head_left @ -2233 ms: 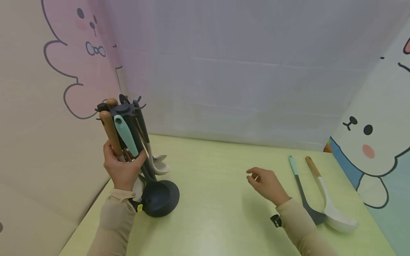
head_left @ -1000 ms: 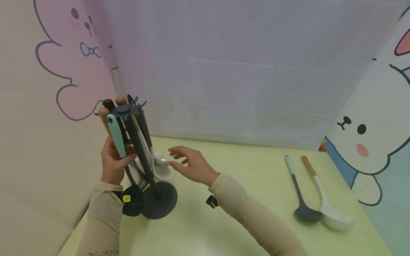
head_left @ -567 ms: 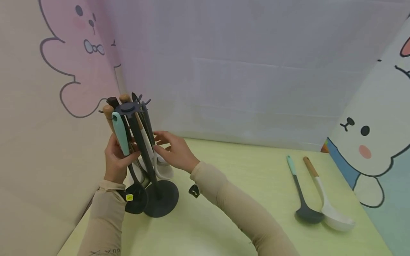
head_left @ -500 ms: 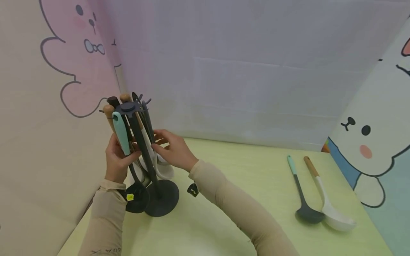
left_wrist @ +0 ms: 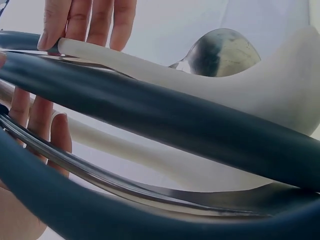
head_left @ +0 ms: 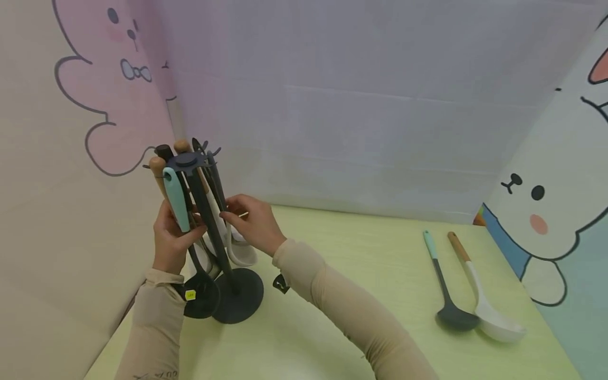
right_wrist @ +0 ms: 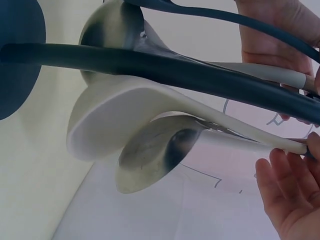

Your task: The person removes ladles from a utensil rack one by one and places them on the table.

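Observation:
A dark rotating utensil stand point(head_left: 236, 295) leans with its hooks hung full of kitchen utensils. My left hand point(head_left: 169, 245) is wrapped round the utensils on its left side, with the thumb at the neck of a dark ladle with a teal handle point(head_left: 177, 203). Thumb and fingers of my right hand point(head_left: 256, 224) pinch a white ladle point(head_left: 242, 255) where its dark grey handle meets the white shaft. In the right wrist view a metal spoon point(right_wrist: 155, 152) hangs beside this white ladle, and the stand's dark pole point(right_wrist: 200, 77) crosses in front of other utensils.
On the right of the pale yellow table point(head_left: 342, 248) lie a dark ladle with a teal handle point(head_left: 444, 290) and a white ladle with a wooden handle point(head_left: 482, 295). A pale cloth wall point(head_left: 361, 132) stands behind, and a printed one point(head_left: 104, 221) closes off the left.
My right hand has come left from over the table to the white ladle. The hung utensils have swung a little left with my left hand, and the stand's base shows more.

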Action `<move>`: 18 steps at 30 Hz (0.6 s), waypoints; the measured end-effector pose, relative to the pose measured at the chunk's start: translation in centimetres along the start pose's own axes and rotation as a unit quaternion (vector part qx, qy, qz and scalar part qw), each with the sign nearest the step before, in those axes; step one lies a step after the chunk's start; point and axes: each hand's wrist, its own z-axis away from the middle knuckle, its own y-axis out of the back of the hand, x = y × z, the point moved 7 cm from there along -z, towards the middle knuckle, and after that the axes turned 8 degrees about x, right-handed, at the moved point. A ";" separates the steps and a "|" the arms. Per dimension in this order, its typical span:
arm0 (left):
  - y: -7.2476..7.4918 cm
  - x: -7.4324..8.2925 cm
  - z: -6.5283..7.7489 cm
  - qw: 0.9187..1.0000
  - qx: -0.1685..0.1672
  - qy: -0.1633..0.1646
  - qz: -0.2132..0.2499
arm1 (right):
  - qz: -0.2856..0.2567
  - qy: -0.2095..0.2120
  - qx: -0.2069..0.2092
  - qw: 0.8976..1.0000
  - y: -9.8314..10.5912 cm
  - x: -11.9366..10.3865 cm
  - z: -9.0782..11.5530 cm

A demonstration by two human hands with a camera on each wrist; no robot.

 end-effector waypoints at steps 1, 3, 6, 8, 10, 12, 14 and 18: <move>0.0 0.0 0.0 1.000 0.001 -0.001 -0.001 | 0.001 0.003 0.003 1.000 0.0 0.0 0.0; 0.1 -0.1 0.0 1.000 0.001 -0.003 0.005 | 0.005 0.006 0.007 1.000 0.1 -0.1 0.0; 0.2 -0.1 0.0 1.000 0.007 -0.003 -0.004 | 0.014 0.011 0.008 1.000 0.1 -0.2 0.0; 0.3 -0.1 0.0 1.000 0.011 -0.002 -0.006 | 0.022 0.010 0.007 1.000 0.0 -0.2 -0.1; 0.3 -0.1 0.0 1.000 0.013 -0.001 -0.014 | 0.027 0.007 0.007 1.000 0.0 -0.2 0.0; 0.3 -0.1 0.0 1.000 0.011 0.000 -0.011 | 0.032 0.005 0.007 0.999 0.0 -0.3 0.0; 0.2 -0.2 0.0 1.000 0.008 0.001 -0.009 | 0.034 0.002 0.009 0.999 0.1 -0.3 0.0; 0.2 -0.2 0.0 1.000 0.012 0.004 -0.012 | 0.026 0.001 0.012 1.000 0.4 -0.3 0.0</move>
